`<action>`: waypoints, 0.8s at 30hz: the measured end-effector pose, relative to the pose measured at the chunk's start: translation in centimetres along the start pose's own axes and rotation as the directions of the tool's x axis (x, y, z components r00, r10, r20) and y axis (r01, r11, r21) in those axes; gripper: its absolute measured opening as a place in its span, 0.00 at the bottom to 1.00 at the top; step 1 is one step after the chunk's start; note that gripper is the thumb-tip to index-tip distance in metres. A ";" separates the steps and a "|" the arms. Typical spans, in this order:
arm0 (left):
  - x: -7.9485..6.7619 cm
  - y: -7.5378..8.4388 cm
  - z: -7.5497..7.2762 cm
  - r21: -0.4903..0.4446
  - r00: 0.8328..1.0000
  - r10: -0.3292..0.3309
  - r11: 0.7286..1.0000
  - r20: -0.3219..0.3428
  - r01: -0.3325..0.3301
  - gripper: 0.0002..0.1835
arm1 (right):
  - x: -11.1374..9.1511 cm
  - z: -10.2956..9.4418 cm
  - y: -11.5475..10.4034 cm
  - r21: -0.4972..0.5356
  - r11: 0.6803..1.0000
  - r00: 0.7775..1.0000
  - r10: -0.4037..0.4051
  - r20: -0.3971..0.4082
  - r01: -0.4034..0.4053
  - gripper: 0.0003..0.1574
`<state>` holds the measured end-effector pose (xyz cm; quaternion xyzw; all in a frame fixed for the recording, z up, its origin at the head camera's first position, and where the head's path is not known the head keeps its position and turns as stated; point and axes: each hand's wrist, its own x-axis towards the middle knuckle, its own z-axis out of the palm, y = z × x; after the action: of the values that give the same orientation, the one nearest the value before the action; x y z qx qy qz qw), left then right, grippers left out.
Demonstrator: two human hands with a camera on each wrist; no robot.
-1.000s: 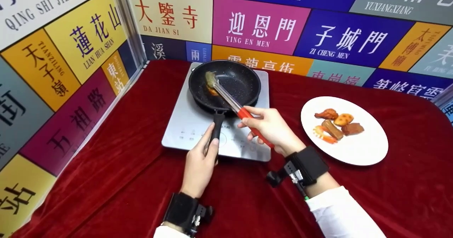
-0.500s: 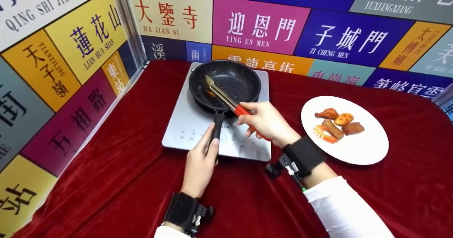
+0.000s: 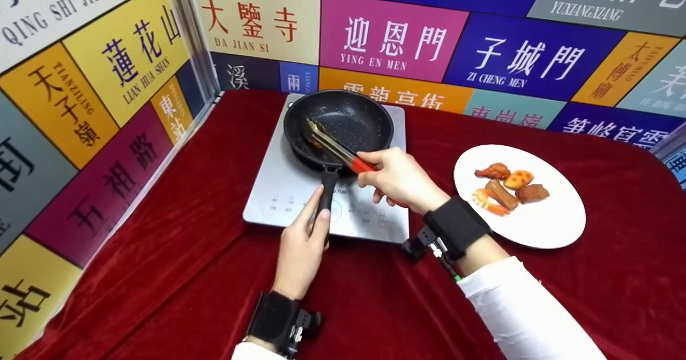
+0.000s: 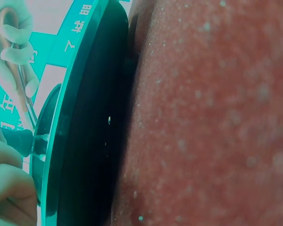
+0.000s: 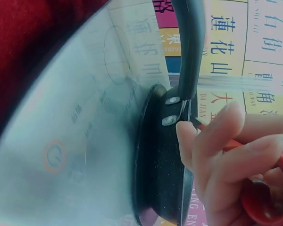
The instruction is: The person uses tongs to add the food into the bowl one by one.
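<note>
Red cloth (image 3: 177, 231) lies beneath the cooktop (image 3: 268, 188) supporting the pan (image 3: 356, 121). Left hand (image 3: 301, 245) grips the handle (image 3: 328, 186), nearside of the pan; right hand (image 3: 399, 178) holds tongs (image 3: 342, 154), tips inside the pan at a partly hidden food piece (image 3: 315, 144). Recommended: brace handle, squeeze gently.

The right hand (image 3: 402, 179) has shifted closer to the pan (image 3: 356, 121).

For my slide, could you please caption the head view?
Left hand grips the pan handle; right hand holds red-handled tongs.
</note>
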<state>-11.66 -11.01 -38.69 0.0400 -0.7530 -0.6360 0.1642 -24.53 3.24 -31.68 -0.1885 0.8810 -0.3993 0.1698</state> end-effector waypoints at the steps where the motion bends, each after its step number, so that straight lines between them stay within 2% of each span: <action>1: 0.0 0.0 0.0 -0.001 1.000 0.001 1.000 0.001 -0.001 0.23 | 0.0 -0.1 -0.1 -0.005 1.000 1.000 -0.003 -0.002 0.003 0.35; 12: 0.1 0.2 0.2 -0.003 1.000 0.014 1.000 0.013 -0.014 0.23 | -0.1 -0.4 0.0 -0.039 0.999 1.000 -0.017 0.002 0.017 0.36; 18: 0.0 0.1 0.1 0.001 1.000 0.013 1.000 0.008 -0.013 0.23 | -0.1 0.0 0.1 -0.117 0.992 0.999 -0.052 -0.008 0.051 0.33; 24: -0.1 0.1 0.1 0.009 1.000 0.005 1.000 0.004 -0.005 0.23 | -0.1 0.0 0.3 -0.127 0.990 0.998 -0.056 -0.023 0.052 0.33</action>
<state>-11.59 -10.92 -38.62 0.0377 -0.7563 -0.6322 0.1638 -24.48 3.46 -31.95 -0.2173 0.9014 -0.3495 0.1348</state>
